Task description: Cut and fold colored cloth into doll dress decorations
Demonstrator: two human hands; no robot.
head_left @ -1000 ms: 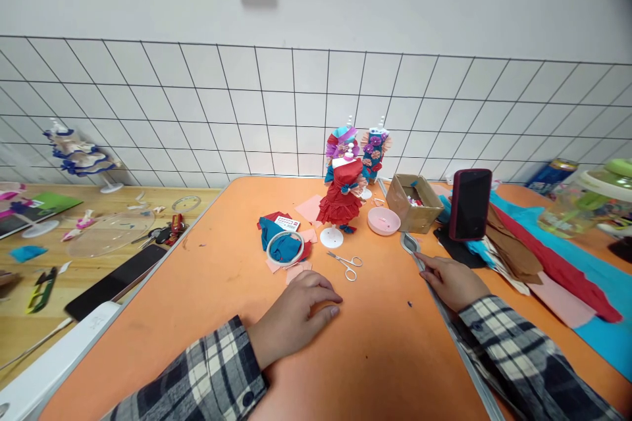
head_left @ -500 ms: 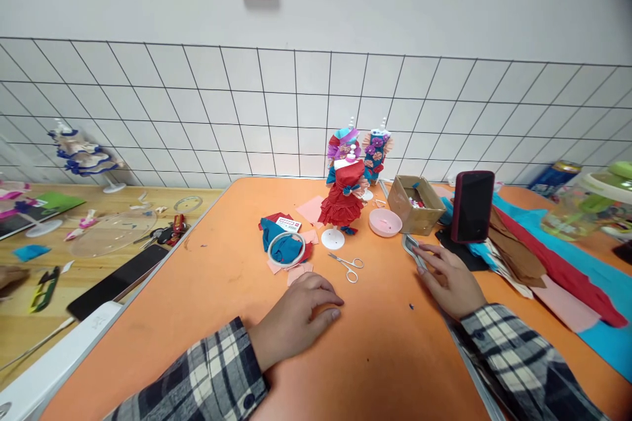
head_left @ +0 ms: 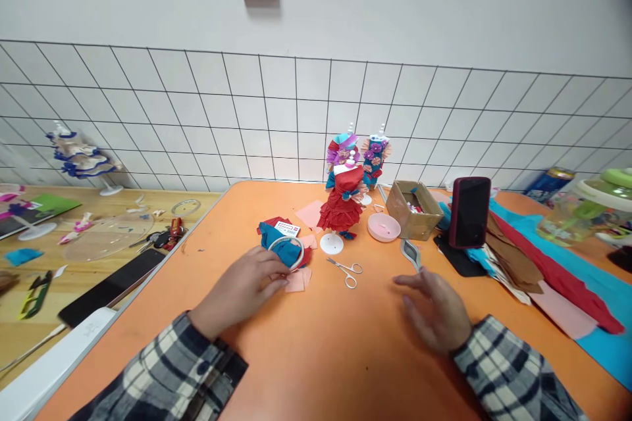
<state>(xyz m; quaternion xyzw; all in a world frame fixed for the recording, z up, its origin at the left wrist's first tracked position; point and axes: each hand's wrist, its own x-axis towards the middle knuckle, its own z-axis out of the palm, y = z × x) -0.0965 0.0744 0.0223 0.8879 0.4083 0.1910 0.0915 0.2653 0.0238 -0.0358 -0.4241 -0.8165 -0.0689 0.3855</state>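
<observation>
My left hand point(head_left: 249, 286) is over the left side of the orange board, thumb and fingers apart. Its fingertips overlap the lower left rim of a thin white ring point(head_left: 301, 251), which looks like a tape roll and lies on blue cloth point(head_left: 270, 235). To the right, my right hand point(head_left: 437, 312) is open and slightly blurred, fingers spread above the board. Just beyond its fingers lies a grey oval tool point(head_left: 410, 252), its near end partly hidden. Small scissors point(head_left: 347, 271) lie partly open between the hands. Behind them stands a small dress form in a red ruffled dress point(head_left: 344, 200).
A pink bowl point(head_left: 384, 227) and a cardboard box point(head_left: 417, 223) sit at the back right. A phone point(head_left: 470, 214) stands upright beside folded fabrics point(head_left: 557, 263). Two more dressed forms stand near the wall. Another phone point(head_left: 111, 286) lies on the wooden table at left.
My left hand has moved left and forward to the white ring. My right hand has let go of the grey tool and drawn back slightly, leaving it on the board.
</observation>
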